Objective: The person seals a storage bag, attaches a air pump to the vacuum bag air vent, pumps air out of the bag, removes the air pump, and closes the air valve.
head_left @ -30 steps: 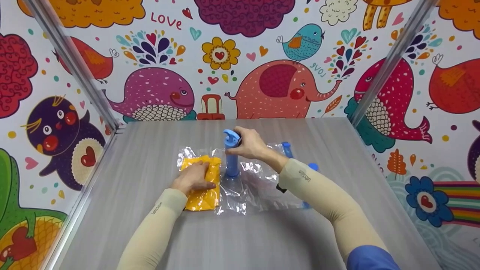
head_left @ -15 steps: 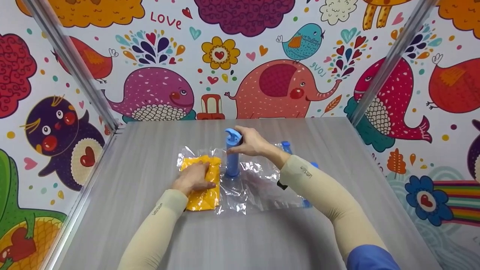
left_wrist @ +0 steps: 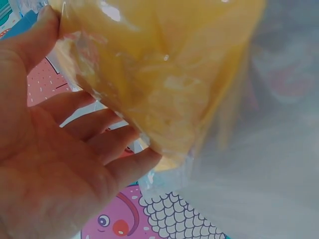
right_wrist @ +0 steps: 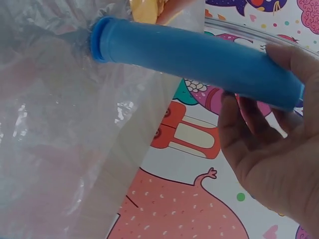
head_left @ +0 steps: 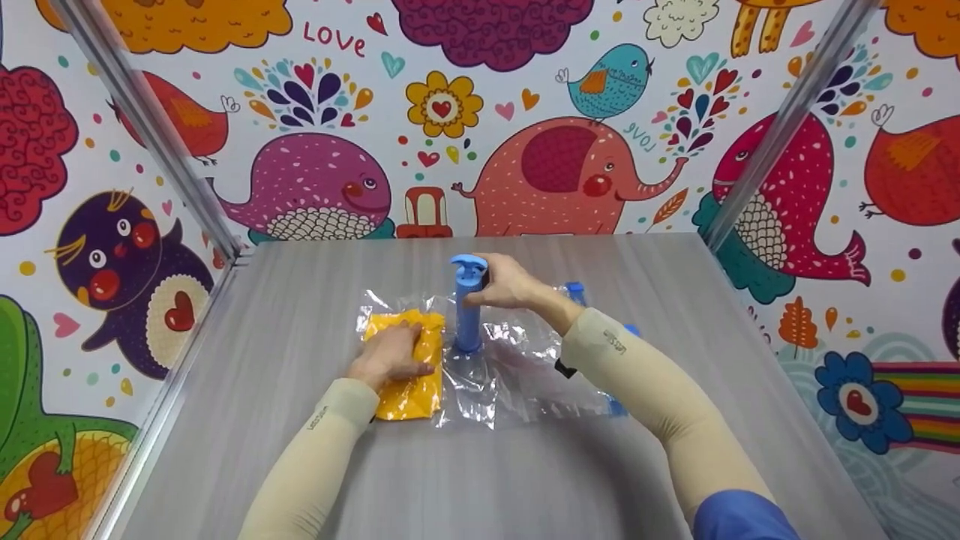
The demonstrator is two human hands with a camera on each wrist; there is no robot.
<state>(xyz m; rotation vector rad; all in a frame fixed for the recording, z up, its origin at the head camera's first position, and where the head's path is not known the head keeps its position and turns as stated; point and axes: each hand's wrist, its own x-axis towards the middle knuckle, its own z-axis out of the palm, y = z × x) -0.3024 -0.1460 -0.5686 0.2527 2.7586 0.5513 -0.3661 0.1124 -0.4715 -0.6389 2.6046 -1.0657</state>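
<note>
A clear plastic vacuum bag (head_left: 525, 382) lies on the table with a folded yellow item (head_left: 424, 394) at its left end. My left hand (head_left: 388, 354) rests on the yellow item, fingers spread and fairly straight; the left wrist view has the yellow surface (left_wrist: 154, 55) beyond the fingertips. Near the bag's middle a blue hand pump (head_left: 469, 322) stands upright, its foot against the film. My right hand (head_left: 510, 283) grips the pump near the top, just under its handle. In the right wrist view thumb and fingers curl about the blue barrel (right_wrist: 189, 55).
Along the bag's right edge runs a blue strip (head_left: 575, 289), partly hidden by my right forearm. A small blue round piece (head_left: 632, 329) shows behind that sleeve. Patterned walls and a metal post (head_left: 161, 142) border the grey table (head_left: 510, 480).
The pump's top and my right hand have shifted slightly right, and the handle has turned a little. My left hand stays in place on the yellow item.
</note>
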